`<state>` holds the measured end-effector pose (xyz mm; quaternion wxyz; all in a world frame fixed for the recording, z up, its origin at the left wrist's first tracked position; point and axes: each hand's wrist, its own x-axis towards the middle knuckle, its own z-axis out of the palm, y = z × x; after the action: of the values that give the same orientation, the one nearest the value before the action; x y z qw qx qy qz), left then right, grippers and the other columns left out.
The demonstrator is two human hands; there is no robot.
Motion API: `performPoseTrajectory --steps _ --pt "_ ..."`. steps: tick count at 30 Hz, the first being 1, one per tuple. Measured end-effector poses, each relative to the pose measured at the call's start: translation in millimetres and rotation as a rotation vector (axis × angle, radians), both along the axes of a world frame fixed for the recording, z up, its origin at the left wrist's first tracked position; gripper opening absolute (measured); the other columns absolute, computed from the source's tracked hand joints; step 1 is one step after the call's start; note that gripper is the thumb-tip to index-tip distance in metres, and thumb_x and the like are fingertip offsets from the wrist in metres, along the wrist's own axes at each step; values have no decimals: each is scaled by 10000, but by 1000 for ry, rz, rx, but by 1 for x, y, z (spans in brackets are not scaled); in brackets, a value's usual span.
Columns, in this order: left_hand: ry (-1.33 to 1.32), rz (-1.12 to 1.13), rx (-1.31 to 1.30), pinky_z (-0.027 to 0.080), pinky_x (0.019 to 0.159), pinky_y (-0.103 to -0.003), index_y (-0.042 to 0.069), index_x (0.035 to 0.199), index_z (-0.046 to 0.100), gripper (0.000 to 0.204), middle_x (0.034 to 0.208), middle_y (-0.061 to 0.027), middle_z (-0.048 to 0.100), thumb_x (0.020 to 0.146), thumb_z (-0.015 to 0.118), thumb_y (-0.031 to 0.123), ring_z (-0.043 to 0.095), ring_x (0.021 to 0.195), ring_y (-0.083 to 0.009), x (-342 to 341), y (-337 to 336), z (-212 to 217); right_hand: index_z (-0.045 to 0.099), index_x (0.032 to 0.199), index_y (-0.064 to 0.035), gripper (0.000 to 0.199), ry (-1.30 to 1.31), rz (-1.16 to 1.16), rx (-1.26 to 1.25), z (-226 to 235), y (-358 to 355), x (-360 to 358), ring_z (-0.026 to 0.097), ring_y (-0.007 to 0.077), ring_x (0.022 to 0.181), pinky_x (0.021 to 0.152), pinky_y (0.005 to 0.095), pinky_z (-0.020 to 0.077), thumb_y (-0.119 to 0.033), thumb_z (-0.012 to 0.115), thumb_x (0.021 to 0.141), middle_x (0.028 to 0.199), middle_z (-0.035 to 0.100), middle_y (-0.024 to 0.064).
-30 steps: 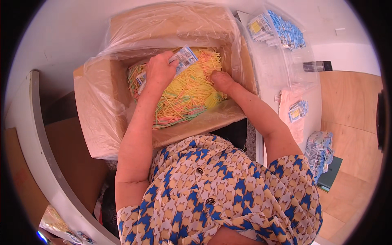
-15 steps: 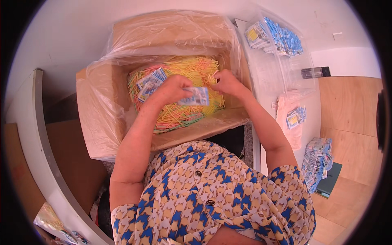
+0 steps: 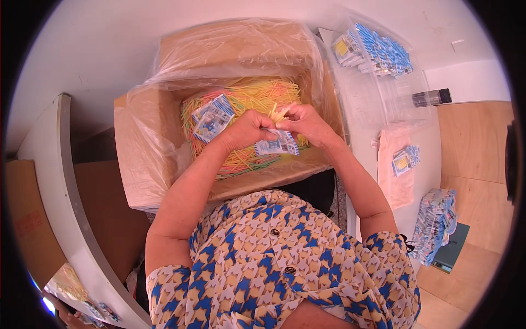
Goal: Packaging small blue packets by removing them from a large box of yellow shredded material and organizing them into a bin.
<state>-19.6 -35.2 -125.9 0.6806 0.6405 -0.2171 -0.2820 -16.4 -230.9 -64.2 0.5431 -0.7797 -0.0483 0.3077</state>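
Observation:
My left hand (image 3: 252,129) pinches a small blue-and-white printed bag (image 3: 280,143) over the box. Close against it, my right hand (image 3: 304,123) grips a small bunch of pale yellow sticks (image 3: 278,114), held at the bag's upper end. Whether the sticks' lower tips are inside the bag, I cannot tell. Below both hands, many thin pink, yellow and green sticks (image 3: 241,159) lie loose in a cardboard box (image 3: 143,123) lined with clear plastic. More flat blue-and-white bags (image 3: 212,122) rest on the sticks, left of my left hand.
At the back right stands a clear plastic bin (image 3: 402,107) with many blue-striped bags (image 3: 383,52). Beside it lie a dark cylinder (image 3: 431,97) and a pink cloth (image 3: 392,189) bearing small packets (image 3: 405,160). Stacked packets (image 3: 435,225) stand farther right. A white panel edge (image 3: 82,203) rises at left.
My right hand has lifted a bunch of sticks from the pile and brought it left to the bag. My left hand has shifted slightly right and down with the bag.

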Motion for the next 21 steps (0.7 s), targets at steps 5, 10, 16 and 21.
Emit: performPoseTrajectory --steps 5,10,16,21 --pt "-72 47 36 466 644 -254 3 817 677 104 706 -39 642 716 689 -21 560 668 -78 -2 -4 -2 625 1002 -22 275 -155 -174 -46 -3 1 -6 555 74 638 504 228 431 -264 519 926 774 617 50" --pt "-199 93 61 458 632 -262 -19 792 656 69 688 -65 630 728 680 -17 558 659 -93 -5 -8 3 579 946 -29 302 -579 -114 -142 -26 12 5 575 194 668 599 328 457 -325 529 910 701 555 107" --pt "-189 152 78 468 653 -245 -13 861 665 107 745 -45 650 756 684 0 571 706 -83 -1 -5 -3 600 872 -22 277 -607 -67 -190 -7 28 4 577 235 658 615 337 458 -295 555 891 718 584 126" --pt "-214 104 77 474 665 -248 -10 871 671 113 767 -51 665 758 675 -12 584 723 -85 -3 -7 -3 614 816 -28 266 -650 -5 -90 -7 29 3 572 265 617 581 333 460 -293 619 845 699 589 139"
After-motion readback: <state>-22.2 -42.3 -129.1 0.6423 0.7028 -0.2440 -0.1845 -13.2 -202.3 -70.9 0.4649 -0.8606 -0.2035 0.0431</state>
